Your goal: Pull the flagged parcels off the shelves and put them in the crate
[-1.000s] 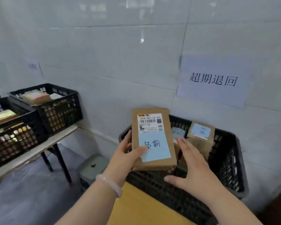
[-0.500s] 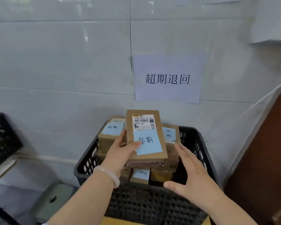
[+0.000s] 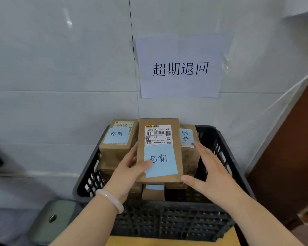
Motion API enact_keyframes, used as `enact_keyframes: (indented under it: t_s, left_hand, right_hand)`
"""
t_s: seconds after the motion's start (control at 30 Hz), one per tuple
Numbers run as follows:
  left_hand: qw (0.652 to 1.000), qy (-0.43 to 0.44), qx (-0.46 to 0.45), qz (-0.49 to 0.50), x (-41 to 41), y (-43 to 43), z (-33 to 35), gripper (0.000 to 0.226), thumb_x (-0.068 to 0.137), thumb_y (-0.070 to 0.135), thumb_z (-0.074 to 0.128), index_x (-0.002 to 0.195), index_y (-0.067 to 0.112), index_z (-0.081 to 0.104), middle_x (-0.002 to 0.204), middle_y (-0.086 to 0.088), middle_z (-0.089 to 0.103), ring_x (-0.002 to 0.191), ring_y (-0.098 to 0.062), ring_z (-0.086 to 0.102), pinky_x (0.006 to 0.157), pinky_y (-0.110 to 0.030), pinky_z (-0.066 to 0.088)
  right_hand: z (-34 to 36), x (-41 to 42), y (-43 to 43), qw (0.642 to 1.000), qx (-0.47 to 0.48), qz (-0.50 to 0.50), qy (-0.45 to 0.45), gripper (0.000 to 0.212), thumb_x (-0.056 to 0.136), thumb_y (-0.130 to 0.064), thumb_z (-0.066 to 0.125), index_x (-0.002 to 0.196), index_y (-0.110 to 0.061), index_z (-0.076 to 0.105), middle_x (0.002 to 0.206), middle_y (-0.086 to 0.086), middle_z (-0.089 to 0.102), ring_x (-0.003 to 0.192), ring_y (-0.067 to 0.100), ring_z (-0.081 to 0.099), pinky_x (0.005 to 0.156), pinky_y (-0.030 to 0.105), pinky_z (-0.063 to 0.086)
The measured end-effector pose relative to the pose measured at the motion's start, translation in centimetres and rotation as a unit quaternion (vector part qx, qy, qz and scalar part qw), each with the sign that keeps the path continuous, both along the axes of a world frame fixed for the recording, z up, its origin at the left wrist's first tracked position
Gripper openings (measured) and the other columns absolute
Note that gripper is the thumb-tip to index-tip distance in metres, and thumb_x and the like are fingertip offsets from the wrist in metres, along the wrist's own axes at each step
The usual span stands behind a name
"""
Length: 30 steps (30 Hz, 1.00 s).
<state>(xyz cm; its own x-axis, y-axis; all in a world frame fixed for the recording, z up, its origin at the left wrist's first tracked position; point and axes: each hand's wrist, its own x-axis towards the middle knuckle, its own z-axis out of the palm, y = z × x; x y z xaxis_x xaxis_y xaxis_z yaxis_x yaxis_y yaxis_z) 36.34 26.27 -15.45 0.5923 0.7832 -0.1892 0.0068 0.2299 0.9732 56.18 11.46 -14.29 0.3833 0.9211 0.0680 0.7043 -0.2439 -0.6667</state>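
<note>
The person stands close against a black plastic lattice crate [image 3: 226, 157] set by the white tiled wall [image 3: 60, 68], holding a flat brown cardboard parcel [image 3: 158, 178] over the pile inside it. The left hand [image 3: 130, 167] grips the parcel at its near left corner. The thumb lies on top with its tip on the pale blue handwritten sticky note [image 3: 163, 162], and the fingers run along the left edge and under. A white printed shipping label [image 3: 158, 134] covers the parcel's far half. The right hand [image 3: 210, 171] is spread flat, fingers straight and together, alongside the parcel's right edge, with the thumb tip at the near right corner. I can't make out whether it touches the cardboard, nor whether the parcel rests on the boxes below.

In the crate, a taller brown cardboard box [image 3: 117, 137] stands just left of the parcel. Another brown box [image 3: 187, 137] stands to the right, beside the right fingers. Both carry blue notes. A smaller brown parcel [image 3: 153, 191] peeks out beneath the held parcel's near edge.

A pale translucent bangle [image 3: 110, 199] circles the left wrist. Above the crate, a white paper sign [image 3: 180, 68] with four black characters is stuck on the wall. A grey-green lidded bin [image 3: 50, 219] sits on the floor to the left, and a dark brown wooden panel [image 3: 292, 157] rises on the right.
</note>
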Motion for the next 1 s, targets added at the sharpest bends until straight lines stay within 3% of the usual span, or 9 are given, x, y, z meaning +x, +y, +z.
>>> enact_keyframes:
  t_s: [0.1,0.17,0.27,0.37,0.47,0.6,0.77,0.9,1.0]
  left_hand:
    - [0.999,-0.012,0.004,-0.033,-0.1,0.2,0.3,0.089,0.071,0.031,0.084,0.146,0.043,0.036,0.122,0.006,0.069,0.110,-0.018,0.068,0.097,-0.050,0.052]
    - [0.998,-0.013,0.011,-0.067,0.1,0.3,0.8,0.090,0.069,0.032,0.086,0.145,0.044,0.038,0.124,0.004,0.068,0.111,-0.020,0.067,0.097,-0.049,0.052]
    - [0.993,-0.006,0.016,-0.114,0.8,0.8,2.0,0.088,0.068,0.031,0.083,0.143,0.044,0.040,0.124,0.002,0.068,0.111,-0.022,0.067,0.097,-0.051,0.051]
    - [0.987,0.023,0.035,-0.156,1.7,1.4,2.6,0.079,0.070,0.028,0.080,0.138,0.046,0.044,0.121,0.005,0.070,0.110,-0.020,0.068,0.097,-0.049,0.051]
    - [0.977,0.040,0.035,-0.206,2.6,1.7,3.2,0.070,0.073,0.026,0.076,0.131,0.050,0.047,0.120,0.005,0.070,0.107,-0.021,0.069,0.091,-0.044,0.054]
    - [0.970,0.053,0.010,-0.238,3.6,2.0,3.5,0.072,0.070,0.024,0.079,0.133,0.045,0.050,0.120,0.001,0.070,0.109,-0.025,0.068,0.087,-0.047,0.056]
    - [0.985,0.009,-0.034,-0.168,3.9,2.1,3.2,0.090,0.066,0.023,0.087,0.143,0.037,0.043,0.119,-0.002,0.071,0.108,-0.025,0.068,0.096,-0.048,0.050]
    - [0.994,-0.013,-0.062,-0.091,3.8,0.0,1.8,0.115,0.050,0.054,0.091,0.147,0.049,0.030,0.139,0.004,0.055,0.128,-0.020,0.051,0.103,-0.055,0.042]
    - [0.992,-0.023,-0.084,-0.096,4.3,-2.1,1.1,0.078,0.070,0.035,0.085,0.134,0.048,0.044,0.125,0.004,0.065,0.109,-0.021,0.067,0.091,-0.058,0.053]
  right_hand:
    - [-0.1,-0.2,0.8,0.997,0.021,-0.004,0.077,0.090,0.078,-0.063,0.061,0.147,-0.054,0.004,0.155,-0.028,0.009,0.137,-0.010,0.007,0.114,0.027,0.013]
    - [0.4,-0.4,1.2,0.987,0.062,0.010,0.150,0.078,0.080,-0.065,0.057,0.143,-0.060,0.013,0.150,-0.034,0.024,0.136,-0.013,0.021,0.113,0.026,0.026]
    - [1.7,-0.3,1.4,0.961,0.125,-0.006,0.247,0.051,0.087,-0.052,0.057,0.129,-0.062,0.029,0.118,-0.053,0.046,0.114,-0.027,0.041,0.085,0.003,0.040]
    - [2.3,1.3,1.7,0.930,0.176,-0.059,0.316,0.063,0.080,-0.062,0.063,0.137,-0.058,0.036,0.130,-0.035,0.052,0.120,-0.010,0.049,0.098,0.026,0.044]
    - [2.7,2.9,1.6,0.903,0.151,-0.100,0.389,0.063,0.085,-0.052,0.063,0.142,-0.047,0.036,0.133,-0.014,0.056,0.120,0.009,0.054,0.097,0.049,0.049]
    - [2.9,3.2,0.6,0.889,0.122,-0.098,0.431,0.034,0.092,-0.035,0.059,0.126,-0.038,0.054,0.120,-0.002,0.066,0.113,0.018,0.061,0.091,0.054,0.053]
    - [2.2,3.3,-0.3,0.855,0.171,-0.154,0.466,0.045,0.084,-0.032,0.068,0.127,-0.028,0.056,0.122,0.004,0.066,0.114,0.023,0.062,0.080,0.047,0.058]
    - [1.5,3.2,-1.0,0.790,0.209,-0.236,0.526,0.049,0.083,-0.030,0.070,0.129,-0.027,0.053,0.127,-0.002,0.060,0.119,0.027,0.056,0.086,0.056,0.054]
    - [0.8,2.3,-1.7,0.790,0.164,-0.239,0.540,0.076,0.067,-0.036,0.076,0.136,-0.028,0.043,0.122,-0.004,0.054,0.116,0.027,0.052,0.090,0.062,0.050]
